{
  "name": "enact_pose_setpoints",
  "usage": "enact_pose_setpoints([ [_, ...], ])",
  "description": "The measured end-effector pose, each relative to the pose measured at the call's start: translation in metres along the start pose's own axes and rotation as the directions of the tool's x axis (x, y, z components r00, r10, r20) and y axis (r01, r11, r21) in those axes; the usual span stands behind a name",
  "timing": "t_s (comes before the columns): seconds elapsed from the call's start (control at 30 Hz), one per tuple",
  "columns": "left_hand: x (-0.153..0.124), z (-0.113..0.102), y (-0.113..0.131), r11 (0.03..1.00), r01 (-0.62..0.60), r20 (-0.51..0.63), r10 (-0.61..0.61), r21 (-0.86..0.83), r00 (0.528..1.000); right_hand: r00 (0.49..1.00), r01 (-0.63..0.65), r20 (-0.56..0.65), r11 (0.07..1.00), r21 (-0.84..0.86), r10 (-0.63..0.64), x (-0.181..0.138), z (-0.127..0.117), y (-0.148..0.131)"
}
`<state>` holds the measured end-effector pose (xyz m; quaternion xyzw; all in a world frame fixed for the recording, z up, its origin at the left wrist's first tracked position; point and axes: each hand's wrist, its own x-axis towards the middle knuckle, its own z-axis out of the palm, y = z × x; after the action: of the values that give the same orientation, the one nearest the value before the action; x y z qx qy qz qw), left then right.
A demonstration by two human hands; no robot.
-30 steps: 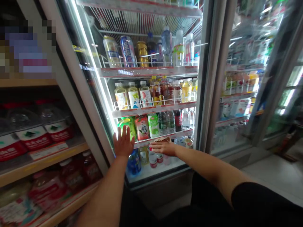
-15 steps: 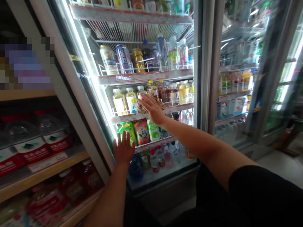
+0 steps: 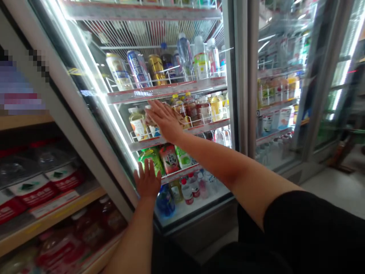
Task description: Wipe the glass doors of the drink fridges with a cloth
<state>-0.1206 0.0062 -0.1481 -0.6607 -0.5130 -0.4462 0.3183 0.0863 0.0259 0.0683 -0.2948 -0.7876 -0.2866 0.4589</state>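
R hand (image 3: 167,121): fingers straight, slightly apart, flat over a brown cloth (image 3: 178,115) on the glass door (image 3: 196,213), mid-height, before the 2nd full rack; cloth mostly hidden. L hand (image 3: 147,182): fingers spread, palm toward glass, lower L, before green btl. (image 3: 153,158); contact w/ glass can't be told.

Labels: red btl. (image 3: 169,158), dark vertical Chinese chars. on white, too soft to read; blue can (image 3: 137,67), pale lettering, illegible; gold can (image 3: 157,69), print unclear. Far L: red/white pack (image 3: 35,192), green motif, white chars., blurred.

Edges: lit strip (image 3: 97,91) slants along door's L side; L hand just beside L frame, lower end. R frame (image 3: 231,95) well apart from R hand; uncovered glass between, also above fingers. R forearm crosses lower glass.
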Motion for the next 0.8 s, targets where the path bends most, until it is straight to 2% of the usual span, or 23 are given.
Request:
enact_pose_setpoints([
  [0.07, 0.001, -0.001, 0.001, 1.000, 0.016, 0.007, -0.016, -0.009, 1.000, 0.999, -0.052, -0.017, 0.999, -0.009, 0.051, -0.001, 0.000, -0.004],
  [0.13, 0.001, -0.002, 0.002, 1.000, 0.019, 0.009, -0.019, -0.011, 1.000, 0.989, 0.101, 0.110, 0.994, -0.047, -0.095, -0.013, -0.001, -0.011],
  [0.2, 0.001, -0.002, 0.003, 1.000, 0.015, 0.012, -0.015, -0.011, 1.000, 0.909, 0.335, 0.281, 0.940, -0.061, -0.306, -0.025, -0.003, -0.018],
  [0.23, 0.001, -0.002, 0.002, 1.000, 0.011, 0.017, -0.011, -0.012, 1.000, 0.860, 0.419, 0.345, 0.906, -0.058, -0.376, -0.029, -0.006, -0.019],
  [0.27, 0.001, -0.002, 0.002, 1.000, 0.010, 0.017, -0.010, -0.014, 1.000, 0.834, 0.455, 0.379, 0.888, -0.061, -0.401, -0.030, -0.008, -0.019],
  [0.3, 0.000, -0.001, 0.001, 1.000, 0.008, 0.014, -0.008, -0.016, 1.000, 0.838, 0.446, 0.384, 0.892, -0.074, -0.387, -0.029, -0.011, -0.018],
  [0.33, 0.000, -0.001, 0.001, 1.000, 0.006, 0.012, -0.006, -0.017, 1.000, 0.869, 0.396, 0.360, 0.913, -0.097, -0.339, -0.027, -0.013, -0.017],
  [0.4, 0.000, -0.001, 0.000, 1.000, 0.007, 0.009, -0.006, -0.009, 1.000, 0.954, 0.217, 0.243, 0.965, -0.145, -0.178, -0.023, -0.015, -0.014],
  [0.47, -0.001, -0.001, 0.001, 1.000, 0.005, 0.017, -0.005, 0.006, 1.000, 0.991, 0.066, 0.122, 0.987, -0.148, -0.048, -0.026, -0.012, -0.014],
  [0.53, 0.000, -0.002, 0.002, 1.000, 0.005, 0.021, -0.005, 0.017, 1.000, 0.989, 0.102, 0.121, 0.989, -0.105, -0.089, -0.035, -0.006, -0.016],
  [0.63, 0.000, -0.003, 0.004, 1.000, 0.005, 0.017, -0.005, 0.020, 1.000, 0.914, 0.337, 0.241, 0.941, -0.002, -0.327, -0.041, -0.002, -0.016],
  [0.67, -0.001, -0.003, 0.005, 1.000, 0.003, 0.011, -0.004, 0.021, 1.000, 0.898, 0.368, 0.254, 0.930, 0.015, -0.360, -0.039, -0.002, -0.014],
  [0.7, -0.001, -0.003, 0.005, 1.000, 0.000, 0.008, 0.000, 0.022, 1.000, 0.907, 0.353, 0.241, 0.936, 0.013, -0.345, -0.036, -0.003, -0.012],
  [0.8, -0.001, -0.003, 0.004, 1.000, 0.000, 0.012, 0.000, 0.016, 1.000, 0.985, 0.150, 0.096, 0.988, -0.041, -0.145, -0.023, -0.007, -0.006],
])
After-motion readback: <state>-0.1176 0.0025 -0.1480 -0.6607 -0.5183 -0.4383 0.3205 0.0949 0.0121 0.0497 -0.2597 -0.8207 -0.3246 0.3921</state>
